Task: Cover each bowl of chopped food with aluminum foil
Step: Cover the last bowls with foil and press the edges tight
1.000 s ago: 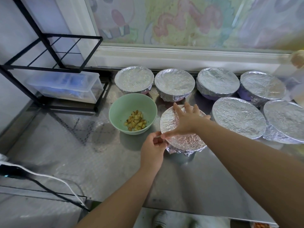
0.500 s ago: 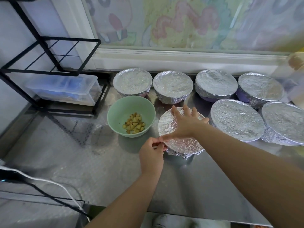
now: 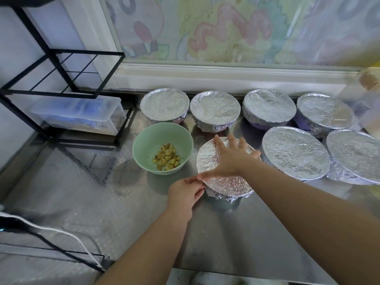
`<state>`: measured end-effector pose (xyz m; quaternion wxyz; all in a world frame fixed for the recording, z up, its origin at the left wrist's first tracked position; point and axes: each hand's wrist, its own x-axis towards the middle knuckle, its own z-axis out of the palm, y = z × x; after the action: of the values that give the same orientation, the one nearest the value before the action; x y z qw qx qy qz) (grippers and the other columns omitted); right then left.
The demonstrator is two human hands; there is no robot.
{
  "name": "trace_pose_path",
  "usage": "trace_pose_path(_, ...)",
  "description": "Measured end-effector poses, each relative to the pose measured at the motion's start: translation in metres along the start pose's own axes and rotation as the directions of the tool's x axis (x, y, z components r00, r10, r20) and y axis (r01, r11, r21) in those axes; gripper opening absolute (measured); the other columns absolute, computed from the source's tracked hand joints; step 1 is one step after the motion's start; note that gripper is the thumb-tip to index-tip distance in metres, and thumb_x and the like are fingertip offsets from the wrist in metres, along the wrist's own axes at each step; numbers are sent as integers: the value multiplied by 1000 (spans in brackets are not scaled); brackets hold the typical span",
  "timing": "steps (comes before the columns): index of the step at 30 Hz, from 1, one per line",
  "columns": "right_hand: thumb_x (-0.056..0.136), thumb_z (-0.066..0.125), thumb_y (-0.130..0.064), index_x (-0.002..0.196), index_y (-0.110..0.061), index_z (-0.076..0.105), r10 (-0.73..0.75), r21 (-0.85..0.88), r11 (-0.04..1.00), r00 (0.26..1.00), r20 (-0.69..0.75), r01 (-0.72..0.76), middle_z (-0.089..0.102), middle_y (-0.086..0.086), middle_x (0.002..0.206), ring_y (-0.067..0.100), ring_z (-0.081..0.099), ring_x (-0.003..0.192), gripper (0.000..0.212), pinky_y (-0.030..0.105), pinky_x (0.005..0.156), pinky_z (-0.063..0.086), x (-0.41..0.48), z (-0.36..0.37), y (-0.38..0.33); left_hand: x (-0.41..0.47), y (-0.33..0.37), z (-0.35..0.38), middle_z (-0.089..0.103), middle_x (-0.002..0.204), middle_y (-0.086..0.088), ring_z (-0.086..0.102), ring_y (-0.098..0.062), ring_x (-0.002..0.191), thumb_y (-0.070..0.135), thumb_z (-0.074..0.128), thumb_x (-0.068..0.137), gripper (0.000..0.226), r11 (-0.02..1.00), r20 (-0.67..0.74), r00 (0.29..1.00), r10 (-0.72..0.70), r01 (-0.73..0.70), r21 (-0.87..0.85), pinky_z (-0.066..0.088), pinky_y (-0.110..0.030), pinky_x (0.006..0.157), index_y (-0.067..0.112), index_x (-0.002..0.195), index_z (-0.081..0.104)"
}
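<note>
A foil-covered bowl stands at the middle of the steel counter. My right hand lies flat on its foil top with fingers spread. My left hand pinches the foil against the bowl's near-left rim. Just to the left sits an uncovered green bowl holding chopped yellow-brown food. Several other foil-covered bowls stand behind and to the right, among them one at back left and one at near right.
A black wire rack with a clear plastic box stands at the left. A white cable runs across the lower left. A window sill runs behind the bowls. The counter's front edge is close to me.
My hands stay on the same bowl, the left fingers shifting slightly along the foil edge. The view has tilted a little, so everything sits slightly lower in frame.
</note>
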<state>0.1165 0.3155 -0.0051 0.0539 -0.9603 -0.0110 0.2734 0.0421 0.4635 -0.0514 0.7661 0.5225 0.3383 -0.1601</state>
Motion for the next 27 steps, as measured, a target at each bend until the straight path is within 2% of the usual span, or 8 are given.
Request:
trace_pose_path(3,39,54,-105,155,-42,-23,-1,6,1000,1000,-9,1,-27,4,167,43,-20,152,153,85,106,2,0,1,1,-11,-8,13,73,101,-12,69,-16,94,-6,63,92,16,961,-57,995,-79,60,-268,54,-30,92,3,105,67)
trace_pose_path(6,40,55,-105,156,-42,-22,1,7,1000,1000,-7,-1,-26,4,167,42,-20,152,152,85,107,2,-1,1,0,-24,-16,23,73,102,-9,69,-15,97,-7,57,95,20,936,-99,995,-21,-15,-351,49,-30,100,8,103,69)
trace_pose_path(10,42,56,-103,156,-41,-23,1,17,1000,1000,2,-1,-26,5,167,43,-21,152,152,85,106,1,-2,-1,-1,-31,-26,26,74,98,-2,69,-12,95,-11,49,98,31,950,-109,989,95,-123,-287,50,-29,99,11,103,71)
trace_pose_path(16,48,59,-100,156,-40,-23,2,24,1000,1000,9,-2,-26,5,167,43,-21,152,148,86,106,2,-2,-3,-1,-28,-27,24,76,92,5,71,-4,85,-10,46,100,36,970,-66,985,159,-168,-176,54,-26,93,12,113,71)
trace_pose_path(19,46,57,-102,157,-41,-21,31,41,999,1000,-4,-31,-24,4,168,42,-20,152,148,86,106,3,-3,-2,-3,-27,-24,21,76,80,12,71,2,76,-10,42,100,42,973,-47,977,206,-209,-96,56,-18,76,21,106,71)
trace_pose_path(23,44,47,-107,157,-37,-23,165,117,980,986,-21,-161,-27,8,166,45,-20,151,150,87,105,5,-9,3,-12,-11,-9,14,77,91,-9,67,-21,84,-5,45,100,34,965,18,965,261,-261,37,53,-40,87,11,112,73)
trace_pose_path(25,31,39,-112,154,-36,-29,211,160,964,977,12,-211,-30,11,165,46,-22,150,160,85,107,7,-5,5,-12,-4,-2,8,74,97,-20,63,-27,84,-5,47,99,38,952,63,953,296,-300,66,52,-46,85,19,104,76)
trace_pose_path(27,8,31,-113,151,-35,-35,213,175,960,976,54,-219,-31,17,163,49,-23,149,175,80,111,9,-1,2,-8,-1,-2,2,75,104,-16,66,-27,89,-4,50,98,35,950,82,949,304,-308,55,53,-45,88,17,116,73)
